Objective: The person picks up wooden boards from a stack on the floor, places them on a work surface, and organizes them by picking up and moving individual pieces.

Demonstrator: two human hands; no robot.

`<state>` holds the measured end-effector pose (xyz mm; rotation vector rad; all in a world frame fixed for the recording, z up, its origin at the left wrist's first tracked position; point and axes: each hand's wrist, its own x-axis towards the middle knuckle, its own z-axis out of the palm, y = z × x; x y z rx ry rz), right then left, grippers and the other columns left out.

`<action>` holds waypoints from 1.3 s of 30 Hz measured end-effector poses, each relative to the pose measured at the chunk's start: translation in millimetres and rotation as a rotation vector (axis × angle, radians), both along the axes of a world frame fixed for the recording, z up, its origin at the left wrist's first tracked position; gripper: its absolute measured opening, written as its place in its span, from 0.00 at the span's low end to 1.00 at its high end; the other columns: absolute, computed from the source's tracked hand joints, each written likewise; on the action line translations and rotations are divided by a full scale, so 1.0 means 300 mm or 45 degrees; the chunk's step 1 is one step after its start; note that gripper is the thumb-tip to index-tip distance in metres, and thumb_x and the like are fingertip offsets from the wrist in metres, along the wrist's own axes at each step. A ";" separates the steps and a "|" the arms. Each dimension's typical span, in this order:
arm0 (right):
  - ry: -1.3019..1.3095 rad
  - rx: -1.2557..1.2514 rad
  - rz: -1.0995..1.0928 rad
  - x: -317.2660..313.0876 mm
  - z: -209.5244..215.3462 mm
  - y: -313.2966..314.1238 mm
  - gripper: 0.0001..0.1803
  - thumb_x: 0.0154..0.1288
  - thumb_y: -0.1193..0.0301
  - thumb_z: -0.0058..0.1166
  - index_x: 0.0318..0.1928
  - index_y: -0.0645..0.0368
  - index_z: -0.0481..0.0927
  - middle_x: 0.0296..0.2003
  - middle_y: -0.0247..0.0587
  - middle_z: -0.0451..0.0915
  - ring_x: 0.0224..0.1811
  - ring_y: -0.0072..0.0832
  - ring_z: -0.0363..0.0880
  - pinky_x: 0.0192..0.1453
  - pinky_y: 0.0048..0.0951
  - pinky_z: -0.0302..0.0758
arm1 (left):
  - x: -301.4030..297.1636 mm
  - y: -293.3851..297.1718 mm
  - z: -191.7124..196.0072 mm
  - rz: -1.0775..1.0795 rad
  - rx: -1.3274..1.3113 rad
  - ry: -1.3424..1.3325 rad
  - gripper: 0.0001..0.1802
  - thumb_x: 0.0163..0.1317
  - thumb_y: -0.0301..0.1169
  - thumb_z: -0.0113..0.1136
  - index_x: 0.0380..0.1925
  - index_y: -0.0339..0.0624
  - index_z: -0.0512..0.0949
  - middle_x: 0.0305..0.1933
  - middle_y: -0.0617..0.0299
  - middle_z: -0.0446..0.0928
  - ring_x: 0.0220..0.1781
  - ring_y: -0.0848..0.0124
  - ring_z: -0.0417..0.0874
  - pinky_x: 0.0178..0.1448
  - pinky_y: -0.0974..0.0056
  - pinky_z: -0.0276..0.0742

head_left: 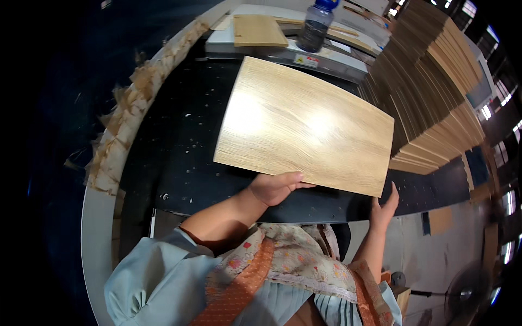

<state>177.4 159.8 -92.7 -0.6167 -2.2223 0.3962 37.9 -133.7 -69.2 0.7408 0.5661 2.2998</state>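
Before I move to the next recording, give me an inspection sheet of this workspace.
Surface: black table, dotted with pale specks.
Job's things: wood-grain board, held over the table; tall board stack at right.
Clutter: water bottle and tan panel on the white ledge beyond; tan scraps along the left rail.
Hands: left hand grips the board's near edge; right hand at its near right corner, grip unclear.
Cables: nothing seen.
Surroundings: grey floor, lower right.

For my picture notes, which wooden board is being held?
The glossy pale board, gripped at its near edge by the left hand. The others lie unheld: the tall stack at right, the smaller board on the white surface behind.
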 end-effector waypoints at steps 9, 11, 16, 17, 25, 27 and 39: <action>0.630 -1.088 0.436 -0.053 0.027 -0.035 0.19 0.63 0.80 0.48 0.55 0.66 0.70 0.51 0.46 0.75 0.55 0.29 0.71 0.59 0.27 0.67 | -0.065 -0.038 -0.029 -0.035 0.073 -0.076 0.29 0.60 0.27 0.53 0.62 0.35 0.59 0.61 0.46 0.67 0.61 0.51 0.70 0.62 0.45 0.70; 0.674 -1.082 0.434 -0.048 0.041 -0.031 0.17 0.63 0.79 0.49 0.53 0.66 0.71 0.48 0.44 0.76 0.53 0.27 0.72 0.57 0.25 0.68 | -0.072 -0.041 -0.023 -0.057 0.106 -0.100 0.29 0.60 0.26 0.53 0.62 0.35 0.59 0.61 0.47 0.66 0.62 0.50 0.69 0.62 0.44 0.69; 0.771 -1.043 0.394 -0.033 0.077 -0.048 0.13 0.65 0.76 0.49 0.50 0.66 0.74 0.44 0.43 0.78 0.47 0.25 0.76 0.50 0.24 0.71 | -0.098 -0.066 -0.033 -0.040 0.123 -0.063 0.30 0.59 0.27 0.54 0.62 0.35 0.58 0.62 0.47 0.65 0.63 0.50 0.68 0.64 0.42 0.67; 0.803 -1.019 0.383 -0.027 0.086 -0.054 0.13 0.66 0.75 0.49 0.49 0.65 0.74 0.43 0.42 0.78 0.47 0.25 0.76 0.50 0.24 0.71 | -0.106 -0.073 -0.041 -0.052 0.127 -0.054 0.31 0.59 0.27 0.54 0.62 0.36 0.58 0.62 0.47 0.65 0.63 0.50 0.68 0.64 0.41 0.66; 0.567 -1.249 0.574 -0.027 0.109 -0.087 0.10 0.61 0.79 0.51 0.44 0.63 0.78 0.38 0.35 0.80 0.41 0.20 0.76 0.47 0.21 0.71 | -0.118 -0.070 -0.023 -0.060 0.146 0.025 0.33 0.57 0.27 0.58 0.63 0.38 0.58 0.63 0.49 0.65 0.63 0.51 0.68 0.62 0.42 0.68; 0.276 -1.201 0.818 -0.040 0.072 -0.142 0.15 0.57 0.78 0.55 0.46 0.63 0.77 0.38 0.30 0.79 0.40 0.18 0.74 0.47 0.21 0.71 | -0.111 -0.057 -0.014 -0.069 0.162 0.000 0.33 0.57 0.26 0.59 0.63 0.38 0.58 0.63 0.49 0.65 0.63 0.51 0.68 0.62 0.42 0.68; 0.467 -1.835 1.483 -0.206 0.081 -0.446 0.30 0.57 0.65 0.61 0.58 0.63 0.68 0.52 0.42 0.72 0.57 0.32 0.68 0.58 0.34 0.67 | -0.081 -0.054 -0.018 -0.064 0.071 -0.058 0.36 0.53 0.28 0.63 0.61 0.37 0.60 0.61 0.48 0.67 0.62 0.51 0.69 0.61 0.42 0.70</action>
